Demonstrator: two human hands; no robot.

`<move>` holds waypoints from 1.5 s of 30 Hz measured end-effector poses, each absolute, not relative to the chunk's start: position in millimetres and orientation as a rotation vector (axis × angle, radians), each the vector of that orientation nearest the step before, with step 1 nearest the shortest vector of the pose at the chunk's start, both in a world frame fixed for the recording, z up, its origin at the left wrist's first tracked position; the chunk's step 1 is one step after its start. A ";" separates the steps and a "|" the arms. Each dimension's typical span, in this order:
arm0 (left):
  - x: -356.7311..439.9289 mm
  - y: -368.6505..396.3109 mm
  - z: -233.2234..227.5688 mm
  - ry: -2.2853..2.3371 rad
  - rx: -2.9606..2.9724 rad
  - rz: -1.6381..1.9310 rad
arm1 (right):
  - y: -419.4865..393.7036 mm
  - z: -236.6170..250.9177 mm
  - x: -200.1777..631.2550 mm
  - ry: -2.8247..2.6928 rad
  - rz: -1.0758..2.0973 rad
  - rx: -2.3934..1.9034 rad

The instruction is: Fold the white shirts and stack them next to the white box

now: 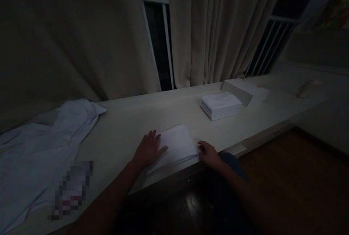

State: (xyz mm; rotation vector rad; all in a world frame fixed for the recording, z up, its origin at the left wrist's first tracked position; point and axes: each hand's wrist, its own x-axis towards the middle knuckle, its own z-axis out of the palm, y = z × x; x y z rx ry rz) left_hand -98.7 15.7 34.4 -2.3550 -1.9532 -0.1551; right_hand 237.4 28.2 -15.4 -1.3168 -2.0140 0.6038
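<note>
A folded white cloth [178,142] lies flat near the front edge of the pale counter [125,122]. My left hand [149,148] rests on its left side, fingers spread and thumb stretched over the fabric. Close to the right edge of the cloth is my right hand [208,154], with its fingers curled; whether they pinch anything is too dark to make out. Farther back to the right stands a neat stack of folded white cloths [221,104].
An open white box [245,88] lies behind the stack. At the far left a loose white cloth [65,126] spreads out, with a blurred patch [72,189] beside it. Curtains [218,27] hang behind the counter. A cup-like object [308,88] lies far right.
</note>
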 end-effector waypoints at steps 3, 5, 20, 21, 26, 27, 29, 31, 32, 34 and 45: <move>-88.8 8.9 31.8 -1.949 -2.438 -0.156 | 14.3 -15.3 227.8 -2.183 0.518 -1.235; -81.6 -1.6 20.2 -1.983 -2.460 -0.134 | 11.1 -15.4 222.8 -2.214 0.476 -1.247; -69.1 -24.7 -8.9 -2.090 -2.321 -0.247 | 16.9 -8.7 198.3 -2.048 0.554 -1.565; -69.0 -25.2 -10.3 -2.083 -2.315 -0.252 | 17.1 -8.1 197.4 -2.038 0.552 -1.580; -66.4 -28.7 -15.4 -2.053 -2.284 -0.247 | 17.1 -8.8 192.1 -2.052 0.423 -1.672; -66.2 -29.2 -15.3 -2.051 -2.289 -0.247 | 17.5 -9.3 191.8 -2.065 0.412 -1.678; -66.2 -29.6 -14.4 -2.048 -2.308 -0.245 | 18.8 -10.6 192.9 -2.100 0.423 -1.662; -66.6 -29.2 -13.2 -2.057 -2.321 -0.234 | 20.0 -11.8 196.0 -2.143 0.459 -1.610; -66.9 -28.7 -12.8 -2.065 -2.327 -0.221 | 20.1 -12.4 198.2 -2.166 0.467 -1.568; -67.6 -27.4 -12.7 -2.080 -2.337 -0.188 | 19.1 -13.6 203.5 -2.208 0.430 -1.466; -69.8 -27.4 -16.0 -2.051 -2.348 -0.189 | 15.5 -36.1 225.5 -2.291 0.346 -1.088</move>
